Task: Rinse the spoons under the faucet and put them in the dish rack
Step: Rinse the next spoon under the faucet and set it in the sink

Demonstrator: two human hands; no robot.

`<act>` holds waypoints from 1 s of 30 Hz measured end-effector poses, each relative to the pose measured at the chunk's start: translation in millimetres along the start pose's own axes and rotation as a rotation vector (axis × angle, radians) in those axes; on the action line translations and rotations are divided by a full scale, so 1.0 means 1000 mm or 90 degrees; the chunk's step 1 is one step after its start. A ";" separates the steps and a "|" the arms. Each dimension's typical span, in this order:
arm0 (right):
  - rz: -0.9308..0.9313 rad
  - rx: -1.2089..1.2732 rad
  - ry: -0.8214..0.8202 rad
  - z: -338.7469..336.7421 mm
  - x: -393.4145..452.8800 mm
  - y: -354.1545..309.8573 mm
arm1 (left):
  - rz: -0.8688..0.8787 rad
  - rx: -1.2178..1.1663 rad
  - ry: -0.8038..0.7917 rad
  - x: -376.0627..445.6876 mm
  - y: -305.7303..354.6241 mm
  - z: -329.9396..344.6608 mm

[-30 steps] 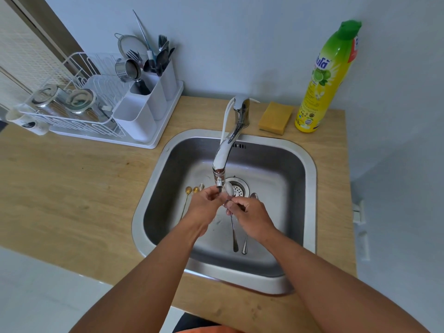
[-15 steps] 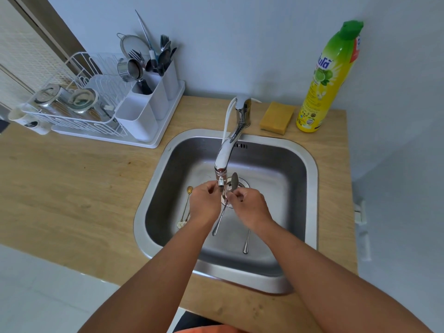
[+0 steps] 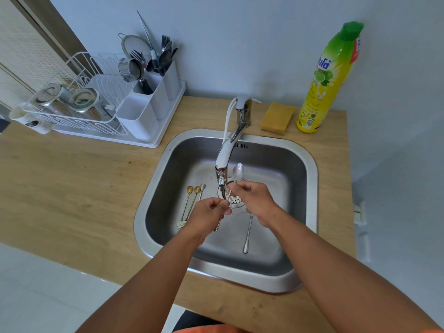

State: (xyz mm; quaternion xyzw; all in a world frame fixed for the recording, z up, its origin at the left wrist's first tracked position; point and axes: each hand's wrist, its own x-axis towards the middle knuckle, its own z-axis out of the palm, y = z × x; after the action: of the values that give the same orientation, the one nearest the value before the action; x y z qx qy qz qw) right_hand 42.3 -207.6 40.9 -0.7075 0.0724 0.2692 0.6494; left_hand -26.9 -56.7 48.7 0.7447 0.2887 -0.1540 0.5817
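Note:
A long silver spoon is held tilted over the drain, bowl up, just right of the faucet spout. My right hand pinches it below the bowl. My left hand grips its handle lower down, and the handle's tip shows under that hand. Another silver spoon lies on the sink floor, its bowl hidden by my right hand. Two gold spoons and a pale one lie at the sink's left. The white dish rack stands at the back left.
The rack's white cutlery holder has forks, spoons and a strainer in it, and metal cups lie on the rack wires. A yellow sponge and a green-yellow dish soap bottle stand behind the sink on the wooden counter.
The spoon's bowl has come up from between my fingers to beside the spout. My left hand has slid down and left along the handle, away from the spout.

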 end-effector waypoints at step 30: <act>0.015 0.025 0.020 0.008 -0.009 -0.002 | -0.209 -0.105 -0.091 -0.005 0.006 -0.007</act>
State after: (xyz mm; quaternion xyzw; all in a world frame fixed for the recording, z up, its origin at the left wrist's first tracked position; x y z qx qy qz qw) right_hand 33.3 -201.8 47.2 -0.6978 0.0963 0.2640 0.6588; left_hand -27.5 -51.9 58.3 0.6245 0.3759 -0.2754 0.6268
